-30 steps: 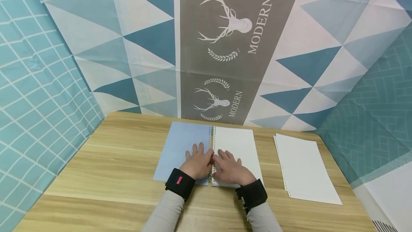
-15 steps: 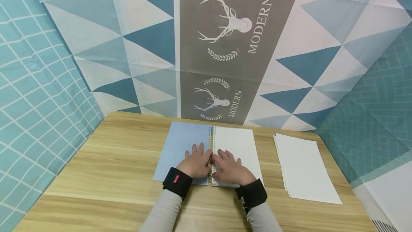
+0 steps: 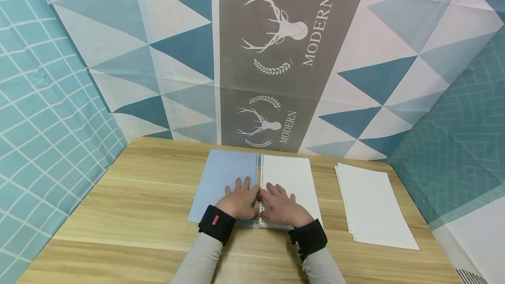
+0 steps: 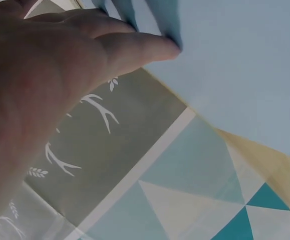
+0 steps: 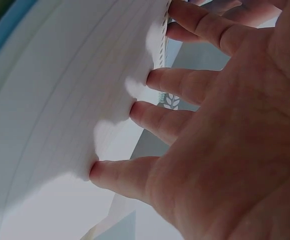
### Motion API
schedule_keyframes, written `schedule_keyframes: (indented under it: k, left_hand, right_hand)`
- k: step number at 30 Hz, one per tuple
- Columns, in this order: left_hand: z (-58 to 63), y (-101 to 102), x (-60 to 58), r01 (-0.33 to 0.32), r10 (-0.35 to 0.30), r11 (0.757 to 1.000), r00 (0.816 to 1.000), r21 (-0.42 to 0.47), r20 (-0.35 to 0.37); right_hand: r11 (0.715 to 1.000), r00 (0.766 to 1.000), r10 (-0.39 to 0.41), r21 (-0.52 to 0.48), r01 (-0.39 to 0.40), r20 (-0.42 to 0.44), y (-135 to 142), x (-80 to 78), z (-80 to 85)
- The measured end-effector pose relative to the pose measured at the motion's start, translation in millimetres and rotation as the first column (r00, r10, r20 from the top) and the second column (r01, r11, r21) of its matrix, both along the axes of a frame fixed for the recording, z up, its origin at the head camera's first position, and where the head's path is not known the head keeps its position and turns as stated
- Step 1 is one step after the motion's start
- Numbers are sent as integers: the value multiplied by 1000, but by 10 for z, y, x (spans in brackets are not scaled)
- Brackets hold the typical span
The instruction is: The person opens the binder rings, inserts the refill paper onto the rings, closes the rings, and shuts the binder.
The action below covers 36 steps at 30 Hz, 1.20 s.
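Observation:
A ring-bound notebook lies opened flat on the table, with a plain blue sheet or cover (image 3: 226,165) on the left and white lined pages (image 3: 289,172) on the right. Its binding (image 3: 259,174) runs between the two halves, partly hidden by the hands. My left hand (image 3: 238,200) rests on the blue side with spread fingers, index finger and thumb beside the binding. On the lined pages, my right hand (image 3: 286,209) presses its fingertips (image 5: 138,110) down, fingers spread; its index fingertip reaches the binding and meets the left index finger. The exact thumb contact is hidden.
Loose white punched sheets (image 3: 375,205) lie to the right of the notebook in a slightly uneven stack. The wooden table (image 3: 138,214) meets a patterned cloth backdrop (image 3: 268,78) at the back and sides. Black bands wrap both wrists.
My left hand and wrist have shifted slightly to the left. My right hand, the notebook and the loose sheets stay in place.

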<state>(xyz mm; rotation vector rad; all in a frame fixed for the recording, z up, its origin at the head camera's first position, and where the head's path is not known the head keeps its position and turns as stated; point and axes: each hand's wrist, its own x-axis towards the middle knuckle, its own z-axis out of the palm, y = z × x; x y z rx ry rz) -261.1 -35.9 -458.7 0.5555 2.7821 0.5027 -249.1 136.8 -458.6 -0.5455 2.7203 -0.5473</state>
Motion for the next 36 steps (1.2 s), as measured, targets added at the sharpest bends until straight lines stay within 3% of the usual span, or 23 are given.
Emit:
schedule_keyframes:
  k: [15,22,28,33,36]
  left_hand:
    - [10,22,31,-6,6,1000,1000,-28,20]
    - [59,26,65,12,-12,1000,1000,-15,-1]
    - [154,30,66,34,-30,999,992,30,-126]
    - [278,6,75,28,-12,998,961,56,-277]
    - [383,-8,107,13,15,996,946,83,-325]
  right_hand:
    - [1000,1000,8,24,-8,-10,-20,-7,-21]
    - [997,992,75,3,-75,-102,10,7,-18]
    - [996,975,55,-64,-70,-214,43,18,75]
    - [995,945,-35,-96,4,-325,89,53,222]
    - [992,918,-76,-126,29,-389,126,70,306]
